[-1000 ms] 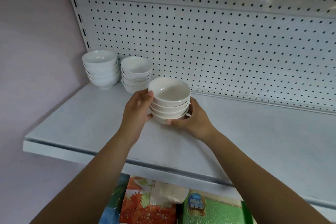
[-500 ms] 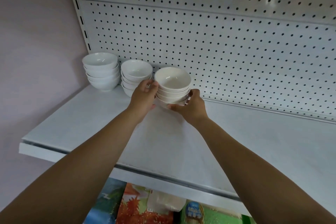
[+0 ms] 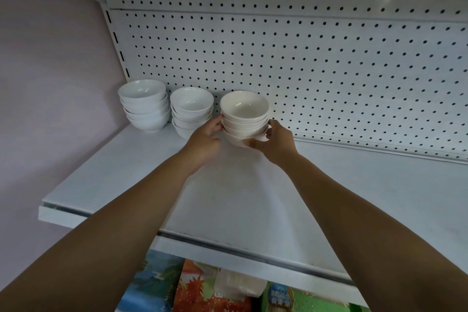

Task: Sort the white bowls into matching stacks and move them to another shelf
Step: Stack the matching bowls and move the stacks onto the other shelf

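Observation:
Three stacks of white bowls stand in a row at the back left of the white shelf [image 3: 106,185]. The left stack [image 3: 144,106] and the middle stack [image 3: 191,109] stand free by the pegboard. The right stack [image 3: 244,116], slightly cream-toned, sits between my hands. My left hand [image 3: 205,140] grips its left side with fingers curled round the lower bowls. My right hand [image 3: 274,143] holds its right side, thumb under the bottom bowl. Whether the stack's base touches the shelf is hidden by my hands.
A white pegboard back wall [image 3: 329,71] rises right behind the bowls. A pink wall [image 3: 50,83] closes the left side. Below the shelf's front edge lie colourful packages [image 3: 197,286]. The shelf stretches bare to the right.
Both hands have carried the right stack away from me toward the pegboard, bringing it into line beside the middle stack.

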